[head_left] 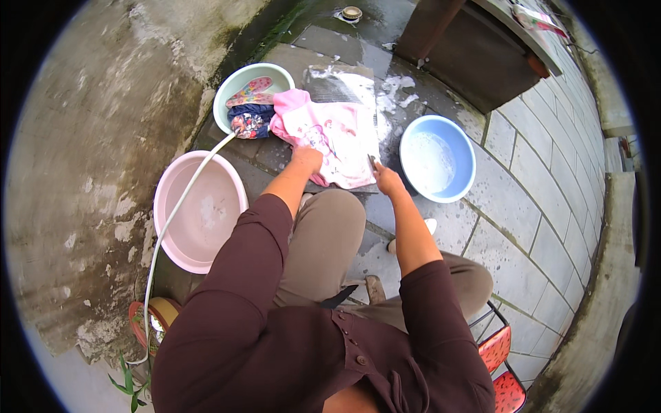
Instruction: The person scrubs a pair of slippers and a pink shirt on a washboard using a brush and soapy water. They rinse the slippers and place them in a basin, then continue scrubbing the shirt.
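A pink printed shirt [330,138] lies spread, wet, over a grey ribbed mat [339,86] on the ground in front of me. My left hand [308,160] presses closed on the shirt's near left part, its fingertips hidden in the cloth. At the near right corner my right hand [388,180] closes round a small dark object [372,162], whose kind I cannot make out. Touching the shirt on the left, a dark blue patterned cloth [250,120] hangs over the rim of a pale green basin [282,71], with a colourful floral cloth [253,93] inside.
On the right stands a blue basin [470,158] of sudsy water. A pink basin [165,217] sits at the left, crossed by a white hose [180,199] leading to the green basin. Beyond are a dark block [468,55] and white suds [396,89]. A red chair [508,392] stands behind right.
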`<state>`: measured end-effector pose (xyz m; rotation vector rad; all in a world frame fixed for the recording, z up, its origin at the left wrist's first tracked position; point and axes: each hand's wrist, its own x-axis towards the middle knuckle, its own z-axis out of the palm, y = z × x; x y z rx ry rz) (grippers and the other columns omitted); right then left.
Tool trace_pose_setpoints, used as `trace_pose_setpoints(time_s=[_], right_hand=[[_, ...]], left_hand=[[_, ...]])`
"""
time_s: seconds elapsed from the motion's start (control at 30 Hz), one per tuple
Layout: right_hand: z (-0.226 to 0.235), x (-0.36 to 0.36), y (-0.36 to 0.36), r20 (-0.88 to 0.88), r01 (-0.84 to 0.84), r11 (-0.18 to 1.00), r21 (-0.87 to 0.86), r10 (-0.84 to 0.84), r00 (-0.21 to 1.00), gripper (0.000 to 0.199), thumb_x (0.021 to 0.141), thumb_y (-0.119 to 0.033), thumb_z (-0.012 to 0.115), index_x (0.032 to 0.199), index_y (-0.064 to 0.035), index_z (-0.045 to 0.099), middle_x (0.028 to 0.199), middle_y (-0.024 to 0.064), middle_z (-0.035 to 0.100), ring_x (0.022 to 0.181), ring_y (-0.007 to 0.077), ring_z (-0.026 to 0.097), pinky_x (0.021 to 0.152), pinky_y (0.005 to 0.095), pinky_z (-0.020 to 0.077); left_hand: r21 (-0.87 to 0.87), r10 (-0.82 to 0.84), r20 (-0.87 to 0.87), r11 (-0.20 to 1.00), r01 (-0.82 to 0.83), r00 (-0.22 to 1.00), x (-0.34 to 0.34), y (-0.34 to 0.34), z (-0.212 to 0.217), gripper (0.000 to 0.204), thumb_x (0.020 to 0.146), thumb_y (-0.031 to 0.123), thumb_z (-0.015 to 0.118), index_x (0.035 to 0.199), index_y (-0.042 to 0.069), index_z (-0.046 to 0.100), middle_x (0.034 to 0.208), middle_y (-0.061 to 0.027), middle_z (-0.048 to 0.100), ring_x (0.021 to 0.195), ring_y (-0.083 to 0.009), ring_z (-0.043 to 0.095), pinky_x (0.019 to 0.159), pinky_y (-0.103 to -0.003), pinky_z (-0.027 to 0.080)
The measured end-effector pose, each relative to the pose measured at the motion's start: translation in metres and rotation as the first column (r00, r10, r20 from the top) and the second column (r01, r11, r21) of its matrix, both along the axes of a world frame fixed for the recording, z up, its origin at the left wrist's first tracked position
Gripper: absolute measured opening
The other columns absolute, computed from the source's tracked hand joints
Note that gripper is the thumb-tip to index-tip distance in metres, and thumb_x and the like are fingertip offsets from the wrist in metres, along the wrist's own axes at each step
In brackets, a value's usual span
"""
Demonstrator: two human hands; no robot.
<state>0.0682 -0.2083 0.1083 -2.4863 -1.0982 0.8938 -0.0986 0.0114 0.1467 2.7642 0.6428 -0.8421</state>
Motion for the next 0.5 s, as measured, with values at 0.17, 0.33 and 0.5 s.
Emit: trace_pose_setpoints(time_s=[0.17, 0.33, 0.5], right_hand=[[-0.050, -0.002, -0.001, -0.037, 0.047, 0.997, -0.059, -0.049, 0.998, 0.047, 0.095, -0.029, 0.046, 0.141, -0.0215, 0.042, 0.111, 0.0256, 0.062, 0.103, 0.0436, 0.059, 0.091, 0.0495, 0.0460], [-0.041, -0.041, 0.008, -0.088, 0.094, 0.961, -0.259, -0.120, 0.989, 0.049, 0.096, -0.033, 0.045, 0.144, -0.0284, 0.036, 0.103, 0.0275, 0.064, 0.093, 0.0449, 0.063, 0.083, 0.0544, 0.0482], [-0.055, -0.033, 0.019, -0.010, -0.041, 0.960, -0.278, 0.040, 0.999, 0.049, 0.099, -0.027, 0.038, 0.147, -0.0290, 0.030, 0.094, 0.0223, 0.068, 0.086, 0.0396, 0.067, 0.075, 0.0501, 0.0526]], left_hand=[[-0.111, -0.214, 0.166, 0.966, 0.234, 0.963, 0.056, -0.018, -0.057, 0.023, 0.084, 0.014, 0.054, 0.096, 0.002, 0.069, 0.107, -0.0168, 0.067, 0.102, -0.0290, 0.064, 0.083, -0.037, 0.053], [-0.166, -0.280, 0.225, 0.933, 0.320, 0.933, 0.044, -0.045, -0.113, 0.042, 0.084, 0.032, 0.063, 0.120, 0.011, 0.060, 0.139, -0.0249, 0.040, 0.135, -0.0377, 0.033, 0.101, -0.056, 0.038], [-0.130, -0.182, 0.423, 0.957, 0.258, 0.888, 0.016, -0.062, -0.149, 0.061, 0.083, 0.044, 0.065, 0.138, 0.027, 0.048, 0.155, -0.0255, 0.007, 0.144, -0.0437, 0.003, 0.103, -0.072, 0.017]])
